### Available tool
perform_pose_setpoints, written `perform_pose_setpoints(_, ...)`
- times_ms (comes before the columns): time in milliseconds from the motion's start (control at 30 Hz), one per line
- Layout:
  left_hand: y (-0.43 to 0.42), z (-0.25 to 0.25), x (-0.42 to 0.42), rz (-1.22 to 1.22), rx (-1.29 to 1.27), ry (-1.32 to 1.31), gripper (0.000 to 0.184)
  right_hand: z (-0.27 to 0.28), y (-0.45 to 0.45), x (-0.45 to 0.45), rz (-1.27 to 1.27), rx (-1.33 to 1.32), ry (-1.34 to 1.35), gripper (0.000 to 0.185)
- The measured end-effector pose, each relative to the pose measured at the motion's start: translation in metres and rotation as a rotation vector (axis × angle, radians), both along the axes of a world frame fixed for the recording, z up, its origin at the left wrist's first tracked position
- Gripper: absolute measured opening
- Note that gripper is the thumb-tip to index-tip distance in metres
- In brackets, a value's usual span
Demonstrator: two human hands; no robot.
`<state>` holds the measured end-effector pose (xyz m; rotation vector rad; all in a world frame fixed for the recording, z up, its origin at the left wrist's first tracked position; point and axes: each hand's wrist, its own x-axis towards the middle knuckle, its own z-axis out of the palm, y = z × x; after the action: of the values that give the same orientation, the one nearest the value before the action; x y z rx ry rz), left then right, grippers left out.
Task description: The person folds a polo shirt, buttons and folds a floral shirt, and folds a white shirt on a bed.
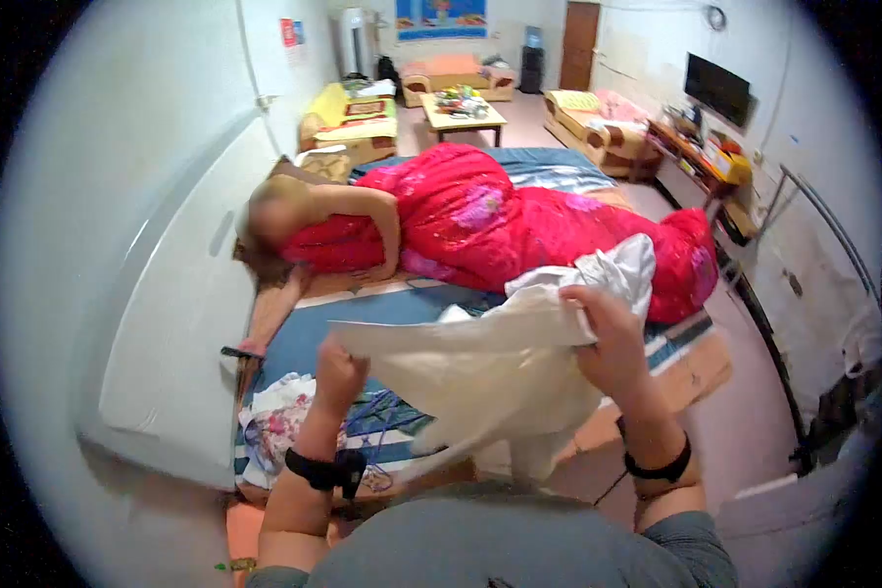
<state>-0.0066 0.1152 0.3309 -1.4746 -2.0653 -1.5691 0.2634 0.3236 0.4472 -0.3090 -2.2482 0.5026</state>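
A white garment hangs stretched between my hands by a straight, band-like top edge; it looks like trousers, though its lower part is blurred. My left hand is closed on the left end of that band. On the right end, my right hand grips with thumb and fingers. Just beyond my right hand, a bunched white cloth lies against the red floral quilt. Near my left forearm, a flower-printed white cloth rests on the striped bed sheet.
Another person lies on the bed under the quilt, holding a dark phone. A pale headboard stands at the left. Beyond are sofas, a low table with things on it, and a metal rail at right.
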Motion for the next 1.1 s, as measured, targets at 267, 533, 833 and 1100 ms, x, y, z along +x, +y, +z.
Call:
perform_pose_setpoints(267,-0.064,0.098,0.042,0.272,0.242,0.282,0.015,-0.098,0.051,0.013,-0.218,0.094,-0.249,0.024)
perform_pose_setpoints(533,-0.172,0.121,0.077,0.454,-0.026,0.116,0.011,0.029,0.018,0.089,0.136,-0.247,-0.233,0.027)
perform_pose_setpoints(833,-0.158,0.127,0.019,0.383,-0.164,-0.079,0.008,0.064,0.032,0.037,0.208,-0.585,-0.113,0.026)
perform_pose_setpoints(1100,-0.032,-0.017,-0.147,0.421,-0.266,-0.549,0.018,-0.105,0.131,-0.173,-0.034,-0.68,-0.165,0.028)
